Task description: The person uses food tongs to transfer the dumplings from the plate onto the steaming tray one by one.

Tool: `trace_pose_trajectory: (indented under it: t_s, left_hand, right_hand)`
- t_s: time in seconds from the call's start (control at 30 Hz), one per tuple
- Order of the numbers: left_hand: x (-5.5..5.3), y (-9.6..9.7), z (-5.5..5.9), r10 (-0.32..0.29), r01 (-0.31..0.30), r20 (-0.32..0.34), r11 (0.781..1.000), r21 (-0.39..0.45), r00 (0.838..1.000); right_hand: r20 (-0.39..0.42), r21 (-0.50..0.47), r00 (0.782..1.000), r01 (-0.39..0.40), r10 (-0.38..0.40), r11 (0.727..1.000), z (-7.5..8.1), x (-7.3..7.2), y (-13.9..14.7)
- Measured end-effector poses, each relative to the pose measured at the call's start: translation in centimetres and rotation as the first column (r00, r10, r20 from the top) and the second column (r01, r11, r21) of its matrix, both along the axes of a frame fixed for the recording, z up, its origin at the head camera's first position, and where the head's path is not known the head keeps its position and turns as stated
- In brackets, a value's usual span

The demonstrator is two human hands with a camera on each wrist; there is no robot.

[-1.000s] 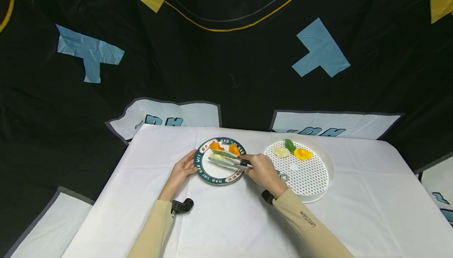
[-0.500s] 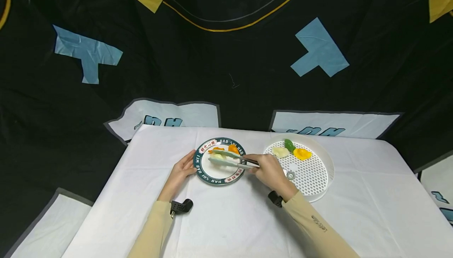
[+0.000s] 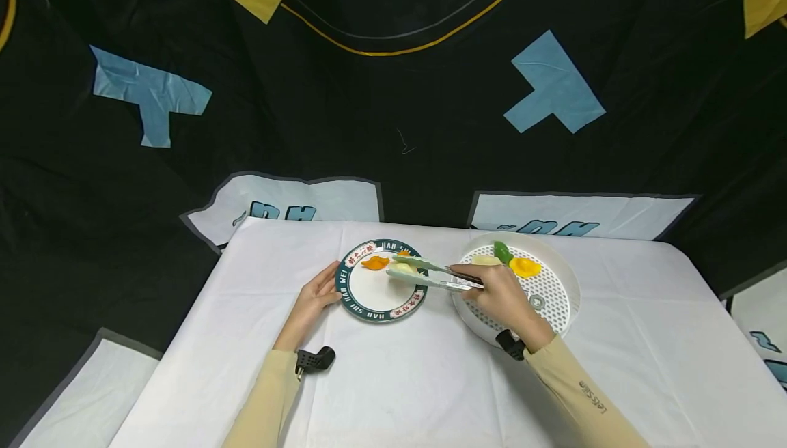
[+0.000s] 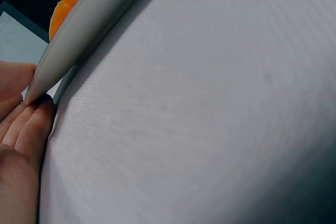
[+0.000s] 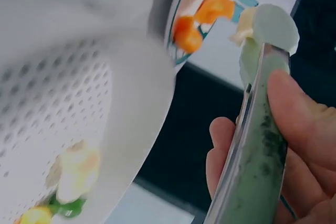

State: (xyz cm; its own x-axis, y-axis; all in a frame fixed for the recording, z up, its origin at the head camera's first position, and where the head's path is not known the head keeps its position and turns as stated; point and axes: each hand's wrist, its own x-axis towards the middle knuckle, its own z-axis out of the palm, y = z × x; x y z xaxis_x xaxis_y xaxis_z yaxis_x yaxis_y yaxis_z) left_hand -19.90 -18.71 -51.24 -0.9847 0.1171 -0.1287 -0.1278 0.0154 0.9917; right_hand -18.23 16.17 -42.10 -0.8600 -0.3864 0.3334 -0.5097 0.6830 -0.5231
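My left hand (image 3: pixel 310 304) pinches the left rim of a round plate (image 3: pixel 369 313), white with a green lettered border; the left wrist view shows its thumb above and fingers beneath. My right hand (image 3: pixel 501 294) grips pale green tongs (image 3: pixel 436 283). Between the tongs' tips is a pale yellow food piece (image 5: pixel 244 24), over the plate's right side. One orange piece (image 3: pixel 375 263) lies on the plate; another orange piece (image 3: pixel 404 253) is partly hidden behind the tongs.
Right of the plate stands a round white perforated tray (image 3: pixel 573 291), partly covered by my right hand. In it lie a green piece (image 3: pixel 503 252), a yellow piece (image 3: pixel 525 268) and a pale piece (image 3: pixel 486 260). A white cloth (image 3: pixel 381 380) covers the table; a black curtain (image 3: pixel 393 134) hangs behind.
My right hand and the tongs have moved right, carrying the pale yellow piece from the plate's middle toward its right rim. The left orange piece now shows in full. My left hand stays put.
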Motion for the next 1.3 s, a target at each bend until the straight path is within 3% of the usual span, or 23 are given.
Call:
trace_pose_trajectory:
  t_s: [0.33,0.57,0.87,1.3]
  left_hand:
    - [0.1,0.0,0.0,0.01,-0.01,0.006,1.0,-0.004,1.0]
    - [0.1,-0.1,0.0,0.012,-0.012,0.003,1.0,-0.014,1.0]
    - [0.1,0.0,0.2,0.007,-0.007,0.009,1.0,-0.014,1.0]
    - [-0.1,0.1,0.0,0.005,-0.005,0.006,1.0,-0.017,1.0]
  right_hand:
    - [-0.033,0.023,0.997,0.076,-0.075,0.997,0.0,0.5,4.7]
    - [0.011,0.026,0.989,0.146,-0.146,0.989,-0.1,1.1,7.8]
    - [-0.004,0.043,0.977,0.214,-0.215,0.976,-0.7,2.4,11.2]
    - [-0.043,0.071,0.968,0.249,-0.247,0.966,-1.6,3.4,14.4]
